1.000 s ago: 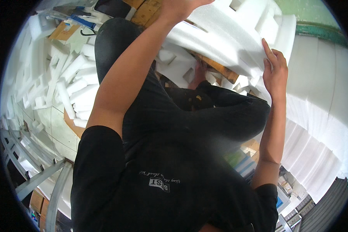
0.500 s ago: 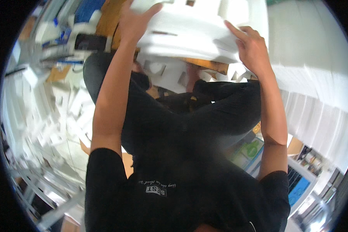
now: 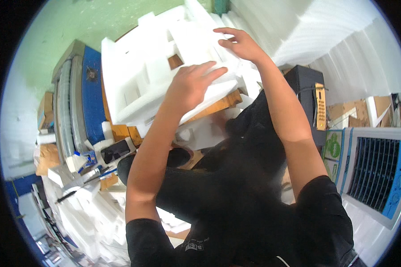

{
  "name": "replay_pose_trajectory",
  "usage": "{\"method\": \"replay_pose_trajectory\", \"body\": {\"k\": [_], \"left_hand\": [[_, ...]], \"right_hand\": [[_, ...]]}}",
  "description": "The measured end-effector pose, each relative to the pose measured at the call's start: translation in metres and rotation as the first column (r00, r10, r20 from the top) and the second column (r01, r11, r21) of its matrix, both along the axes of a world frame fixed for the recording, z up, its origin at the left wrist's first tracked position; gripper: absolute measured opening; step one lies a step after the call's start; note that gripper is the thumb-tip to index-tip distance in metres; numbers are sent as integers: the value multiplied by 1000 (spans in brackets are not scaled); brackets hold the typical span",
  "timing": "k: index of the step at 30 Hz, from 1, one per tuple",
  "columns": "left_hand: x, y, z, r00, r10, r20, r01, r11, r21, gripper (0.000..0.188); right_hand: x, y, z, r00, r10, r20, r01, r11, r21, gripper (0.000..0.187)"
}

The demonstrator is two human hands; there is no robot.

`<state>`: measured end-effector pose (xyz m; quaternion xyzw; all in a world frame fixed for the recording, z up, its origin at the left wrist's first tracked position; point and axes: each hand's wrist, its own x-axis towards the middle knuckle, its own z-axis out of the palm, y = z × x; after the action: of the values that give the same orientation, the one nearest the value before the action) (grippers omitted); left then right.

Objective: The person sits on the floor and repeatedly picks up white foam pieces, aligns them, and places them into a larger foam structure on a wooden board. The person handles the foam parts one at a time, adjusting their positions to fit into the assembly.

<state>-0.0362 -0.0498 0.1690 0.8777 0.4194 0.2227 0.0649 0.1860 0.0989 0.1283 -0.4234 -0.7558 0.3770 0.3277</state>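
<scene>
A large white foam packing insert (image 3: 153,42) with raised walls, recesses and a square hole lies on a brown wooden surface (image 3: 223,106). My left hand (image 3: 191,86) lies across its near edge, fingers stretched out toward the right. At the right side of the foam is my right hand (image 3: 243,43), its fingers apart and slightly bent, with the tips at the foam's raised edge. Neither hand is closed around anything. Whether the right fingertips press on the foam or hover just over it, I cannot tell.
Left of the foam stand a blue panel (image 3: 92,95) and wrapped rollers (image 3: 71,102). A black phone (image 3: 116,151) lies nearer, beside pens and foam scraps. On the right are stacked white foam sheets (image 3: 338,49), a black box (image 3: 305,104) and an air cooler carton (image 3: 374,173).
The view has turned, showing more of the foam and the wall behind. My left hand has moved from the foam's left side to its near edge, closer to my right hand.
</scene>
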Motion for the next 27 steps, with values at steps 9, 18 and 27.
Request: {"method": "replay_pose_trajectory", "body": {"k": [9,18,27], "left_hand": [[11,-7,4,984,178,-3,-178,984,-10,48],[20,-8,8,942,330,65,-325,943,-76,47],[20,6,-3,945,325,26,-319,939,-124,46]], "right_hand": [[-3,0,-1,994,-71,78,67,996,54,46],[0,3,-2,992,-74,101,69,996,53,44],[1,11,-13,999,-30,17,28,993,111,54]]}}
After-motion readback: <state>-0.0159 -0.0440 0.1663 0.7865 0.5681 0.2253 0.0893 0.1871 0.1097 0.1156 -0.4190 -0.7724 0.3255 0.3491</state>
